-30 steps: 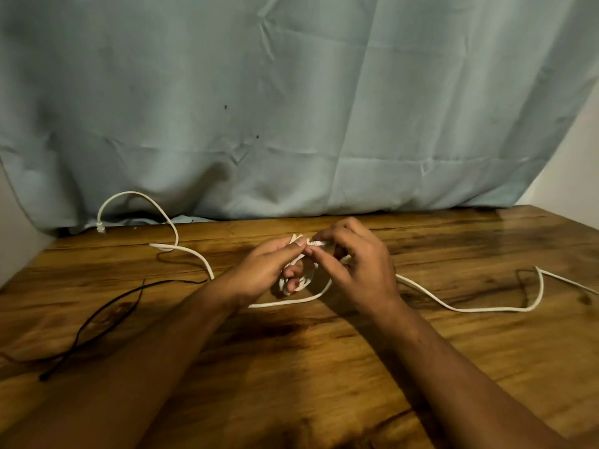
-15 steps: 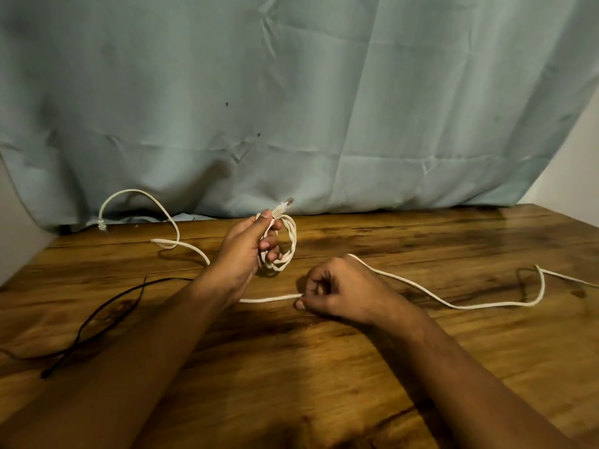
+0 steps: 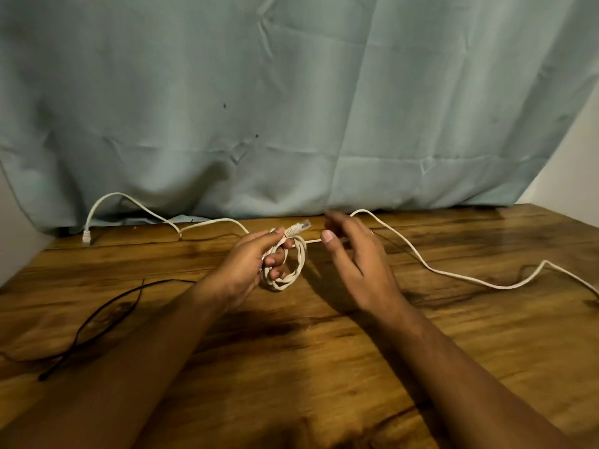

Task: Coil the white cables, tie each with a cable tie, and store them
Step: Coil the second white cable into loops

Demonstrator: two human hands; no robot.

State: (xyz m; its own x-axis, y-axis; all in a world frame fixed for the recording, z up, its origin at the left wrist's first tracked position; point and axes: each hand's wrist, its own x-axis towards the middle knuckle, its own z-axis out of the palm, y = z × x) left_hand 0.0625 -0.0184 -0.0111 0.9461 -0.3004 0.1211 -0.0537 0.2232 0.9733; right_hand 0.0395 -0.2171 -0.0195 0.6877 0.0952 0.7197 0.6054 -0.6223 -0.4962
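My left hand [image 3: 249,260] grips a small coil of white cable [image 3: 299,270] just above the wooden table [image 3: 324,367]. The coil's clear plug [image 3: 298,227] sticks up past my thumb. My right hand [image 3: 359,264] hovers just right of the coil, its thumb and blurred fingertips pinching the loose run of the same cable. From there the cable [image 3: 453,273] trails right across the table and off its edge. More white cable [image 3: 136,202] arcs at the far left and ends in a plug [image 3: 86,236]; whether it is a separate cable cannot be told.
Thin black ties [image 3: 97,315] lie loose on the table by my left forearm. A pale blue curtain [image 3: 291,108] hangs along the table's back edge. The table's right edge shows at the far right.
My right hand has risen from the table surface to beside the coil, bringing the loose cable with it. The left stretch of cable has slid toward my hands.
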